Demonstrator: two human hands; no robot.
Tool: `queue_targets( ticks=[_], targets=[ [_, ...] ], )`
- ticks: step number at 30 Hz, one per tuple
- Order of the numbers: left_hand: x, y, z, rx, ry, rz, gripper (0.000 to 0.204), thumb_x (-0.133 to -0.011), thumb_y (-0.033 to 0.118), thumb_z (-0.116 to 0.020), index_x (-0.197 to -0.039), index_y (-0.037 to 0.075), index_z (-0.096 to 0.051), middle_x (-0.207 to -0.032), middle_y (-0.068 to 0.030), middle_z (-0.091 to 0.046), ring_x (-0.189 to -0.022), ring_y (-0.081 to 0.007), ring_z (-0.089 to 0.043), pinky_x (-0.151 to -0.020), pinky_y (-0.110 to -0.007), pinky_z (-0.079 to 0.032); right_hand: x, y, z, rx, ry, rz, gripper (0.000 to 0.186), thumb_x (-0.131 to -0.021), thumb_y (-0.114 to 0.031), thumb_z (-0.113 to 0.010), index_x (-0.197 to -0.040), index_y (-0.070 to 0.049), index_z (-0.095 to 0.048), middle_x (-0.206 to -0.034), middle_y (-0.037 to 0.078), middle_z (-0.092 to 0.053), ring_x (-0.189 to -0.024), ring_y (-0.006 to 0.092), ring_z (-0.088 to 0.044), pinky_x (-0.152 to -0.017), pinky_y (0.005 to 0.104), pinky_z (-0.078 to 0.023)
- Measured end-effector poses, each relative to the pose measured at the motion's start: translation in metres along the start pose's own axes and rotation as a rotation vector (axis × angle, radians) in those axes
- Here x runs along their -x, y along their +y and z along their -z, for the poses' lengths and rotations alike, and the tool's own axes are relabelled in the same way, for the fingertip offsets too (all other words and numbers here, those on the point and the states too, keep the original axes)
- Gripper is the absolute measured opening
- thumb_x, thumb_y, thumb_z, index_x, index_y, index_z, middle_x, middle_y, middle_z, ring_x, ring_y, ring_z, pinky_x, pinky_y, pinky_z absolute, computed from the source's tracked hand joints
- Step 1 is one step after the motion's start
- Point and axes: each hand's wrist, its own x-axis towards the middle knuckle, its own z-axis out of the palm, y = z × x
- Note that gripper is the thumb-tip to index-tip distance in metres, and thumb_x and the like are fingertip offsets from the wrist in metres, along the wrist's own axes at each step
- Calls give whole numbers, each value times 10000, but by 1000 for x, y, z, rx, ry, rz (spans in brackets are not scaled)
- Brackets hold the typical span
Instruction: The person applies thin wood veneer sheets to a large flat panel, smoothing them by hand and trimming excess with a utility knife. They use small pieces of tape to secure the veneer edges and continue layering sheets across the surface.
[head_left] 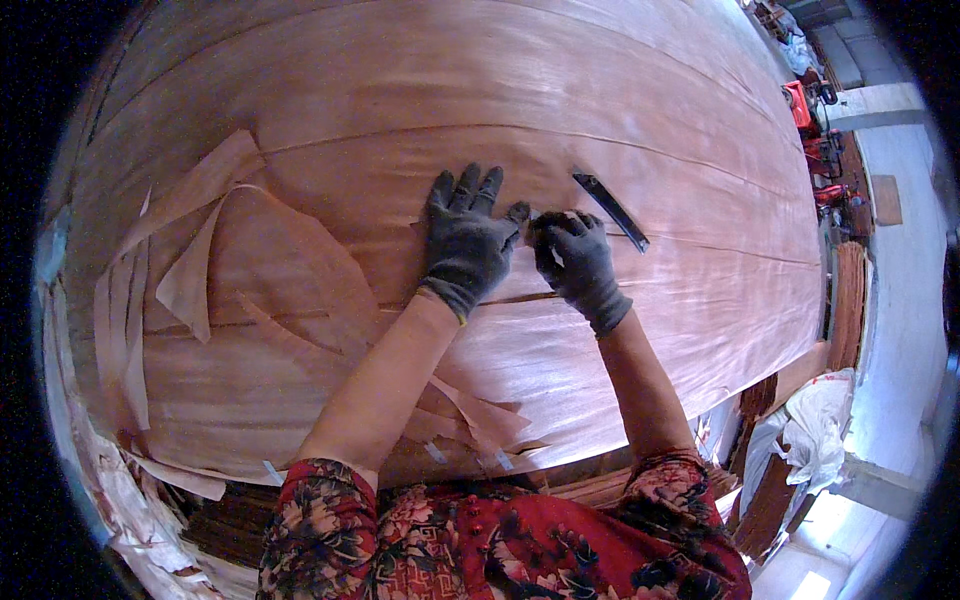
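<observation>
A large sheet of reddish-brown wood veneer (700,190) spreads beneath both my hands, with long seams and wrinkles across it. My left hand (466,242), in a dark grey glove, lies flat on the sheet with fingers apart and thumb stretched toward the other hand. Close by on its right, my right hand (578,262), gloved alike, has its fingertips drawn together at the veneer. A small pale bit shows beside those fingertips, too small to name. Just beyond the right hand a black utility knife (612,212) rests on the sheet, touched by neither hand.
Loose torn veneer strips (205,190) lie at the left, and more scraps (480,415) sit by the near edge. Stacked veneer (848,305) stands at the right, near a white plastic sack (815,425). Red machinery (800,105) is at the far right.
</observation>
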Motion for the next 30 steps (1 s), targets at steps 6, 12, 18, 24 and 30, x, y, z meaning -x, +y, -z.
queue_targets(
  ticks=[6,12,18,24,30],
  targets=[
    [-2,2,6,26,-20,-14,226,-881,319,-537,-1034,300,-701,-1272,-135,-566,-1203,-365,-478,-1055,-570,-253,10,-9,2,200,-18,102,286,-744,-115,-593,-1025,-129,-644,-971,51,-634,-898,261,-588,-899,467,-425],
    [-2,2,6,-34,-69,-2,239,-881,305,-530,-1056,297,-694,-1292,-142,-550,-1219,-371,-465,-1058,-575,-251,23,-24,10,264,-89,69,274,-778,-121,-573,-1040,-133,-653,-1088,37,-643,-997,241,-586,-1009,493,-334],
    [-5,5,9,63,-56,72,261,-855,322,-558,-1082,294,-683,-1331,-136,-518,-1251,-359,-436,-1078,-567,-220,34,-41,11,367,-167,74,275,-790,-135,-561,-1046,-84,-647,-1111,63,-637,-1137,236,-523,-1088,512,-221],
    [-5,4,19,67,-161,45,275,-831,328,-582,-1082,284,-686,-1372,-123,-482,-1292,-341,-392,-1089,-556,-202,40,-58,28,181,-239,-29,178,-827,-132,-566,-994,-117,-626,-1146,58,-625,-1173,256,-502,-1100,487,-218],
    [-2,6,16,58,-132,38,326,-789,312,-621,-1108,269,-675,-1348,-126,-499,-1268,-342,-412,-1070,-569,-229,32,-46,22,392,-81,-224,543,-861,-259,-560,-1371,-117,-439,-1477,118,-349,-1334,308,-333,-1096,493,-200]
  ],
)
